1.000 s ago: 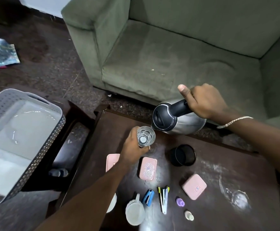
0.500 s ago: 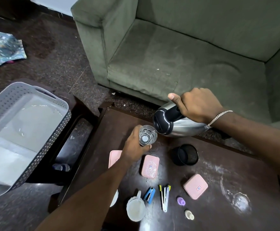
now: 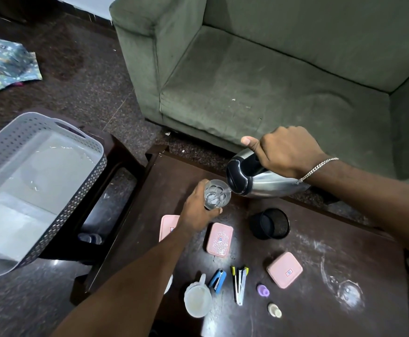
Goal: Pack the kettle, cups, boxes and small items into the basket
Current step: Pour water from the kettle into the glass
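My right hand (image 3: 287, 152) grips the black handle of a steel kettle (image 3: 269, 183), which is tipped left with its spout over a clear glass (image 3: 216, 194). Water runs from the spout into the glass. My left hand (image 3: 196, 210) holds that glass above the dark table (image 3: 320, 300). Three pink boxes lie on the table: one (image 3: 219, 239) in the middle, one (image 3: 285, 269) to the right, one (image 3: 168, 224) partly under my left arm. The grey perforated basket (image 3: 42, 190) stands on a stool at the left.
On the table sit a black mesh cup (image 3: 270, 223), a white plastic cup (image 3: 197, 299), a blue stapler (image 3: 217, 280), a yellow-black stapler (image 3: 239, 283), a purple piece (image 3: 263, 290), a cream piece (image 3: 274, 310) and an upturned clear glass (image 3: 349, 291). A green sofa (image 3: 271, 69) stands behind.
The kettle has tilted further toward the glass and water now flows into it. Both hands stay in about the same place while the view shifted slightly.
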Demonstrator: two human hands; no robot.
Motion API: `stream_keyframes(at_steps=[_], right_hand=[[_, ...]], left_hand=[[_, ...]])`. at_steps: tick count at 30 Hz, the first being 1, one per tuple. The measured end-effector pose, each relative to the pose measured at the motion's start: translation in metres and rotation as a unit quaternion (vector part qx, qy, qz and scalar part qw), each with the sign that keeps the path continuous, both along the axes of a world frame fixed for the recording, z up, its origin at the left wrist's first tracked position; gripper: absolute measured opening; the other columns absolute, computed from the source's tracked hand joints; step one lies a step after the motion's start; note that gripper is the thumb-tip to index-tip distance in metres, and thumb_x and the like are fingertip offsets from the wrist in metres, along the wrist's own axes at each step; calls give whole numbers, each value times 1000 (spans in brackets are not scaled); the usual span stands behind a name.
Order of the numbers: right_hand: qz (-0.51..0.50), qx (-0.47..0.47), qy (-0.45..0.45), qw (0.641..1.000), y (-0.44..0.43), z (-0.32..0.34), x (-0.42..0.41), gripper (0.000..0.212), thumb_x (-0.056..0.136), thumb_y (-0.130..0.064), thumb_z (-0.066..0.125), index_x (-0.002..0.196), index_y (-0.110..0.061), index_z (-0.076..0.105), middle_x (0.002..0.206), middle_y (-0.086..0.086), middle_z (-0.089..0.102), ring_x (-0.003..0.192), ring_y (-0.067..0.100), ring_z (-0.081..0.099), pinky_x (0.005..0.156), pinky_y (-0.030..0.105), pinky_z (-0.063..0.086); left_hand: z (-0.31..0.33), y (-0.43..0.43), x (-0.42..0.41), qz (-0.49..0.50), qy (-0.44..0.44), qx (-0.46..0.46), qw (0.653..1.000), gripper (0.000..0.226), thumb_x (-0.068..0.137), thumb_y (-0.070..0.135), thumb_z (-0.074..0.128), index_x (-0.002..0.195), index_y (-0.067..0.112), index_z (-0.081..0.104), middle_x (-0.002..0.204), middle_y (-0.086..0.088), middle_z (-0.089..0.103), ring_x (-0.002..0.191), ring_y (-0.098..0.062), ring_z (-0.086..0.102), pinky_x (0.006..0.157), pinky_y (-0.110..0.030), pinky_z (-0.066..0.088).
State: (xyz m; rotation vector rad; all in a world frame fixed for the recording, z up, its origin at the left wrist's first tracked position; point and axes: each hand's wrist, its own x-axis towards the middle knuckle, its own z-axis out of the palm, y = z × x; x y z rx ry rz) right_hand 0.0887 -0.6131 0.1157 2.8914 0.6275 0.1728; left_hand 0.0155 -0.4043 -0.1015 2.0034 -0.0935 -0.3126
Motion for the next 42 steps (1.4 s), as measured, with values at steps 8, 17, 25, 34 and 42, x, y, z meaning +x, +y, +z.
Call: stream_keyframes(at_steps=[8,17,25,34,42], right_hand=[[4,-16,-2,1000,0,7,2,80,99,-68,4,47,-15,33,47,12,45,50,39,61,49,31,35],[-2,-44,4,999,1,16,2,85,99,-67,5,51,-12,47,49,9,38,53,40,63,51,32,40],[8,-52,16,998,3,17,1,89,98,-68,1,56,-11,55,50,11,46,55,39,64,51,31,37],[-1,-71,1,997,2,22,0,78,102,-65,13,48,-14,36,44,5,29,49,37,61,48,29,32],[-22,-28,6,999,-5,22,0,77,102,-66,13,47,-15,33,54,9,44,54,41,62,51,32,38]], left_hand=[[0,0,0,1,-3,8,1000,82,65,24,89,133,32,44,122,9,64,111,-14,63,99,-40,54],[3,0,-1,-1,-10,22,1000,80,65,22,90,131,31,45,122,7,62,110,-14,62,98,-38,54],[6,-1,-1,1,0,41,999,83,66,23,90,135,27,44,128,5,61,113,-16,61,99,-36,52],[7,0,-1,-2,9,57,998,83,65,27,90,133,32,42,126,7,60,112,-17,62,95,-34,52],[7,2,1,-17,28,54,998,85,62,35,90,132,33,41,127,7,60,113,-18,62,96,-35,52]])
